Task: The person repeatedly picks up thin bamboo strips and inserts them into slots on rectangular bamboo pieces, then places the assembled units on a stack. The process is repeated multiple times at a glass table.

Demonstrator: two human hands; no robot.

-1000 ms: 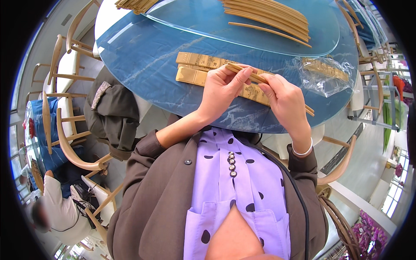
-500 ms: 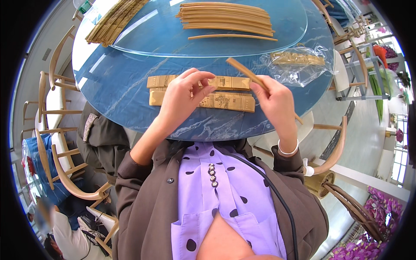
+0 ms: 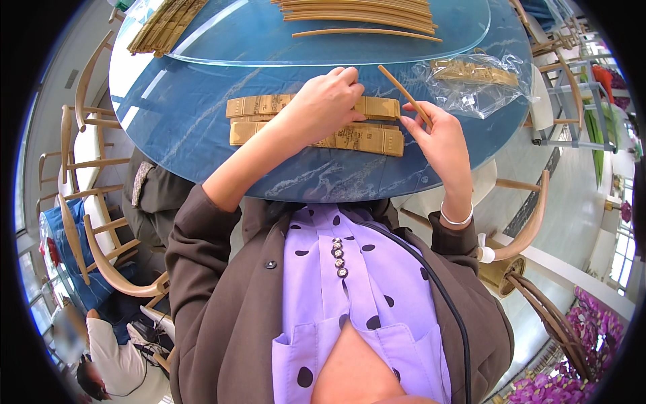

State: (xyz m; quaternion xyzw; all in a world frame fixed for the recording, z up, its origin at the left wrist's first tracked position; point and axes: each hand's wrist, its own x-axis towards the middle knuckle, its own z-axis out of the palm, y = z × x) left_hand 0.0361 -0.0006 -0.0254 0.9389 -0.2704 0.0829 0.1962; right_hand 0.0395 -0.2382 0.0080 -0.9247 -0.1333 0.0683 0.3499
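Two stacks of flat gold paper chopstick sleeves lie side by side on the blue marbled table: a farther stack (image 3: 379, 108) and a nearer stack (image 3: 367, 140). My left hand (image 3: 326, 101) rests across the farther one, its fingers bent and the fingertips closed on a gold sleeve there; part of the grip is hidden. Just right of the stacks, my right hand (image 3: 439, 138) holds wooden chopsticks (image 3: 402, 87) tilted up to the left, pinched between thumb and fingers. Whether it is one stick or a pair is hard to tell.
Many wooden chopsticks (image 3: 360, 15) lie on the raised glass turntable (image 3: 269, 50), one stick apart in front. More gold sleeves (image 3: 165, 25) are heaped at the far left. A clear plastic bag (image 3: 474, 97) holding gold sleeves lies at the right. Wooden chairs (image 3: 121, 269) surround the table.
My left hand has moved right and forward along the farther stack, its fingers closing at the sleeves. My right hand with the chopsticks has shifted slightly right. The view has tilted a little.
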